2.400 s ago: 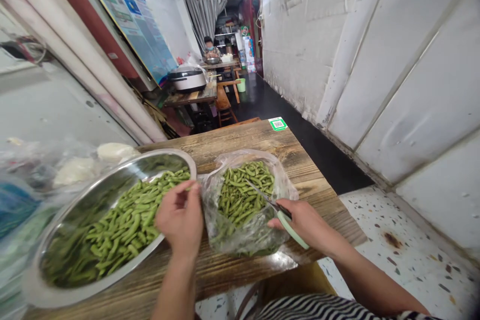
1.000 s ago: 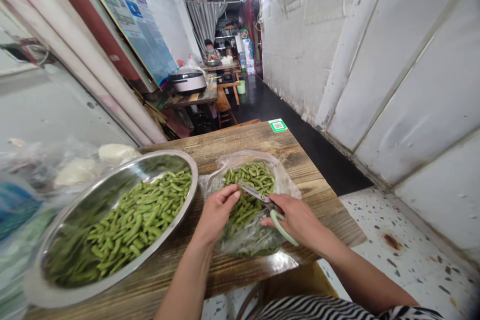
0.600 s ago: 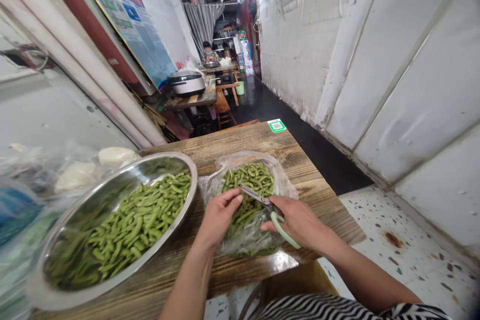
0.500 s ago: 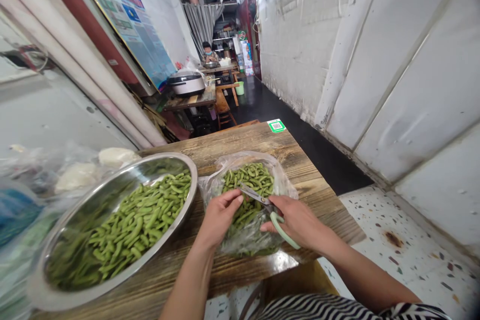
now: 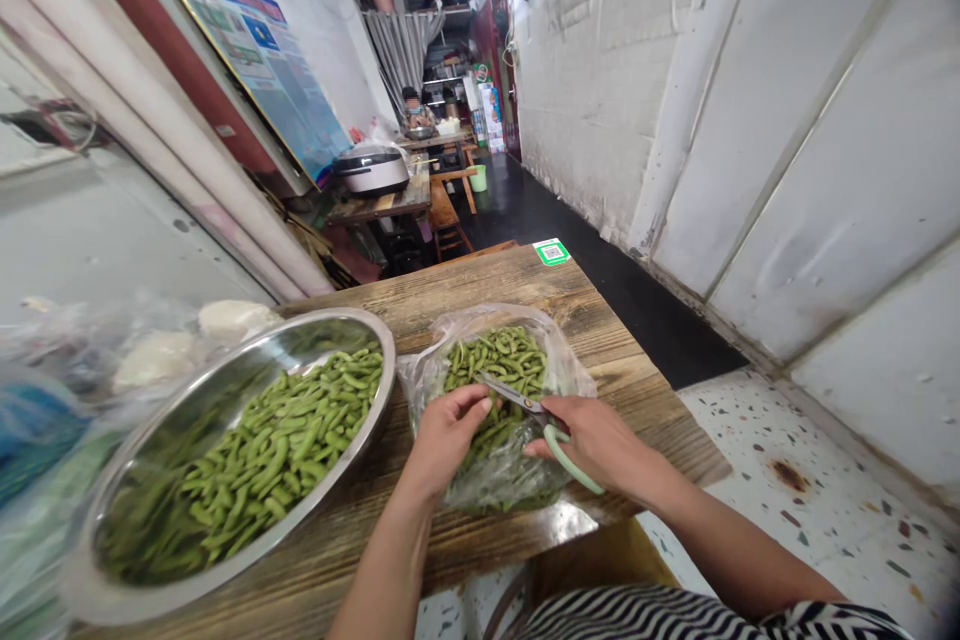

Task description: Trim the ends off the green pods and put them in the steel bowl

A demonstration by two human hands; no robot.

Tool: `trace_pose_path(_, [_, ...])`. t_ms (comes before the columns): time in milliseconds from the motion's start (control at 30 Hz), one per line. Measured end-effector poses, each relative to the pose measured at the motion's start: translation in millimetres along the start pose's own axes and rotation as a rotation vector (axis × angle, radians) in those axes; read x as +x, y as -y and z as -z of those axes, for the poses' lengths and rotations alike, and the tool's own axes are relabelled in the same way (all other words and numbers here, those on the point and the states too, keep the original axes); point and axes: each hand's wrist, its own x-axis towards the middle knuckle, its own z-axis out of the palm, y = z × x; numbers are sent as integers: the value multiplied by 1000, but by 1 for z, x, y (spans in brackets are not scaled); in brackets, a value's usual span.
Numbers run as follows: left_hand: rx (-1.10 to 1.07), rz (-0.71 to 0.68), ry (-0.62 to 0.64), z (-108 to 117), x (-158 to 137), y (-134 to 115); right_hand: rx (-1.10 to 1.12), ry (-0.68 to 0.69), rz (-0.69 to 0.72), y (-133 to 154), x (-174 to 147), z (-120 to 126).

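My right hand (image 5: 592, 435) is closed around a pair of scissors (image 5: 564, 460) with pale green handles, its blades pointing left. The blade tips reach the fingertips of my left hand (image 5: 452, 430), which pinches a green soybean pod (image 5: 495, 404), mostly hidden by the fingers. Both hands are over a clear plastic bag (image 5: 574, 370) holding many soybean pods (image 5: 517, 350). To the left, a large steel bowl (image 5: 388, 340) contains a heap of green soybean pods (image 5: 285, 450).
The wooden table (image 5: 622, 350) carries a green QR code card (image 5: 553, 252) at its far corner. Plastic bags (image 5: 161, 355) crowd the left side. Farther back, a rice cooker (image 5: 373, 170) stands on another table, and a person (image 5: 414, 112) sits behind it.
My left hand has shifted slightly right and down, and the scissors have moved a little with my right hand. The bowl and bag stay in place.
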Motion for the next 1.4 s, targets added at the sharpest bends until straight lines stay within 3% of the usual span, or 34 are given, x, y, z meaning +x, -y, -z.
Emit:
trace_pose_path(167, [-75, 21, -57, -1, -1, -5, 63, -22, -12, -4, 0, 2])
trace_pose_path(267, [-324, 51, -100, 0, -3, -13, 210, -10, -45, -4, -3, 7])
trace_pose_path(433, [-674, 96, -174, -3, -5, -22, 342, 106, 34, 2, -9, 18])
trace_pose_path(700, [-754, 95, -227, -18, -7, -19, 319, 122, 46, 4, -5, 14])
trace_pose_path(933, [-732, 89, -234, -19, -9, -12, 344, 118, 20, 2, -3, 8])
trace_pose_path(1133, [-572, 74, -313, -23, -10, -7, 326, 108, 1, -4, 1, 1])
trace_pose_path(1233, [-410, 11, -354, -13, -9, -7, 355, 96, -9, -10, 1, -1])
trace_pose_path(1300, [-134, -134, -568, 5, -9, -11, 382, 74, -16, -14, 1, 1])
trace_pose_path(1367, [297, -322, -865, 27, -9, -17, 398, 53, -26, -18, 0, 4])
trace_pose_path(1400, [531, -396, -934, 36, -8, -20, 400, 45, -31, -20, 0, 6])
